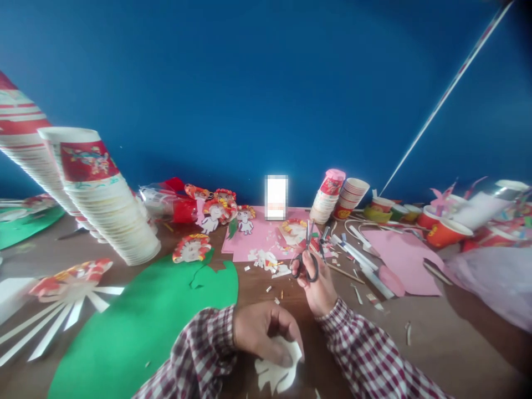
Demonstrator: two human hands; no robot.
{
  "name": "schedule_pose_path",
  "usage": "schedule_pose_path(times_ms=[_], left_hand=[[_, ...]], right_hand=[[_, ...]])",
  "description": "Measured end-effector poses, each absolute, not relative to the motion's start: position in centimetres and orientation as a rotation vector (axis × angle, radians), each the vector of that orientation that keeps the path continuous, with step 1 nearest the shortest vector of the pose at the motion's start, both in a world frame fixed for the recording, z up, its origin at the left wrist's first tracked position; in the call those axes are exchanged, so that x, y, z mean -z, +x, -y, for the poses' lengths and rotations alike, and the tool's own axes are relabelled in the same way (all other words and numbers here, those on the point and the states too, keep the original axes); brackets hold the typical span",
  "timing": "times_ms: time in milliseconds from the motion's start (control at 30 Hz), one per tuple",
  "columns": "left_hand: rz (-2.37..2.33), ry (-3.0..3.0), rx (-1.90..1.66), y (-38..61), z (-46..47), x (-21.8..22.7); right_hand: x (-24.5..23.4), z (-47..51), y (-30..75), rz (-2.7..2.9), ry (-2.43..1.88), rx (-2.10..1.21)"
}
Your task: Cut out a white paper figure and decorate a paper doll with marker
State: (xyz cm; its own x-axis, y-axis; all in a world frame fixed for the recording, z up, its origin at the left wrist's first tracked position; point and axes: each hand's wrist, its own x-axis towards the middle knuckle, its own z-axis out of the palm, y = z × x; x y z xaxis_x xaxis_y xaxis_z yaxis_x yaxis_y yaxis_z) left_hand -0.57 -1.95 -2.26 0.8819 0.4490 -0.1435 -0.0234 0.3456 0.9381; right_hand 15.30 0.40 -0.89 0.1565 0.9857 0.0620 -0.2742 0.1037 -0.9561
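Between the thumb and fingers of my left hand (266, 332) is a white paper cutout (277, 372) with a notched, jagged lower edge, close to the front of the table. My right hand (318, 282) grips a pair of scissors (308, 260) by its dark handles, the blades pointing up and away from me. The two hands are apart, and the scissors do not touch the paper. White paper scraps (264, 259) lie beyond my hands on pink sheets (249, 244).
Tall stacks of paper cups (110, 205) lean at the left, with shorter cup stacks (328, 197) at the back. A large green sheet (153, 321) covers the left side. Pink paper (405, 260), strips, orange cups (449, 233) and a plastic bag (494, 282) occupy the right.
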Motion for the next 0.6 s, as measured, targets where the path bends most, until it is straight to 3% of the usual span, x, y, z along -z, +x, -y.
schedule_pose_path(times_ms=[433, 600], left_hand=[[-0.446, 1.312, -0.266, -1.1, 0.5, 1.0], [-0.700, 1.019, -0.682, -0.4, -0.3, 1.6]], right_hand=[[1.1, -0.5, 15.4, 0.918, -1.008, -1.190], [1.2, -0.4, 15.6, 0.945, -1.024, -1.177]])
